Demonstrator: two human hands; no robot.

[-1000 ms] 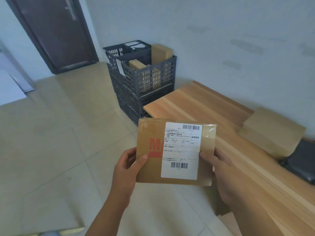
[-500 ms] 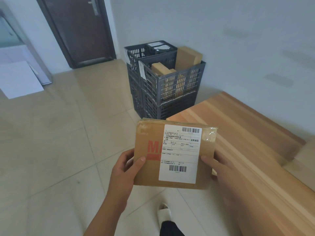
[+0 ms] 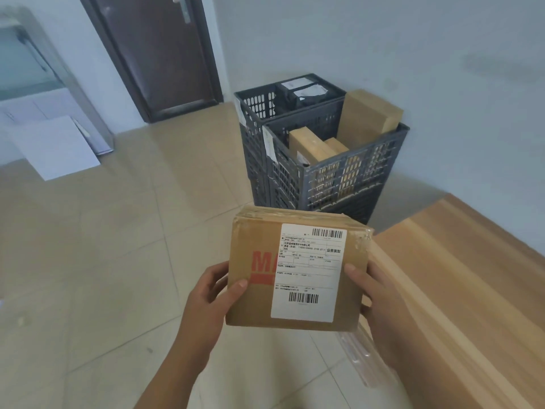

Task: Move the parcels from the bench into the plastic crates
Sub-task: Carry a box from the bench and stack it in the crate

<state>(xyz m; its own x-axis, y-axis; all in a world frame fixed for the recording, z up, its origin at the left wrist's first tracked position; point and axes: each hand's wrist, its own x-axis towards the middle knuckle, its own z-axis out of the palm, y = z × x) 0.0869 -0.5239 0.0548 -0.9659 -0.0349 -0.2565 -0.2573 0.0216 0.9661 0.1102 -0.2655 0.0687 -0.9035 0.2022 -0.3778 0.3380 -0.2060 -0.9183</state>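
Parcel [image 3: 298,273], a flat cardboard box with a white shipping label on top, is held in the air over the tiled floor, beside the near end of the bench [image 3: 460,290] and short of the crates [image 3: 348,178]. I note my left hand [image 3: 211,296] clamped on its left edge, thumb on top, and my right hand [image 3: 376,293] clamped on its right edge likewise. I judge the box stiff, light enough for this edge grip, its taped corner slightly slick; opposite edges look the proper hold. Near crate already carries three brown boxes [image 3: 365,119], one standing tall above the rim, so free room looks tight and I would lower the parcel flat or choose the rear crate [image 3: 259,101]
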